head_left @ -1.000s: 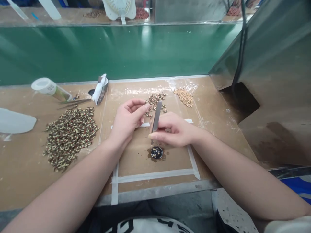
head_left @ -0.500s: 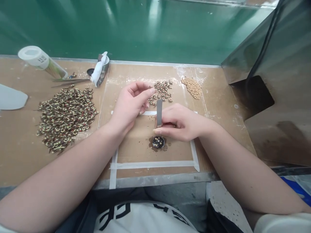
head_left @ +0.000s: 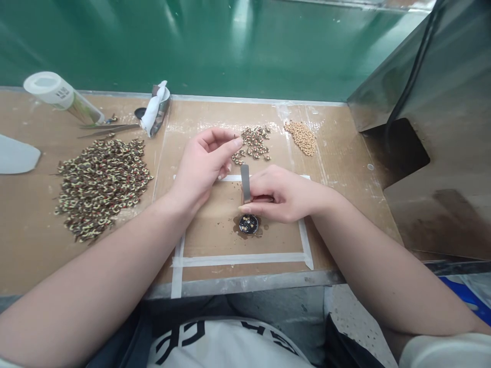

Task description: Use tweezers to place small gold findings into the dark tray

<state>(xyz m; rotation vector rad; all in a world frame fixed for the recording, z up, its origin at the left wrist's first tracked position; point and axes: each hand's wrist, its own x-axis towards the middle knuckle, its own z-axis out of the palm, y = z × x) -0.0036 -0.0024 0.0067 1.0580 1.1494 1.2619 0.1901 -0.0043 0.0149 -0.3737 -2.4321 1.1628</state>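
My left hand is closed in a pinch, with a thin dark stem of a small piece showing at its fingertips. Just right of those fingers lies a small pile of brown-and-cream pieces. My right hand is closed on tweezers, whose flat grey end sticks up; the tips are hidden. Below its thumb sits a small round dish of dark liquid with several pale round bits in it. A wet patch surrounds the dish on the board.
A large heap of similar brown-and-cream pieces lies left. Tan beads are at the back right. Other tweezers, a leaning clear tube and a crumpled packet lie back left. White tape outlines the work area; a metal box stands right.
The upright end of the tweezers has tilted slightly left, and my right hand has shifted a little. The whole view has moved slightly. The left hand keeps its pinch.
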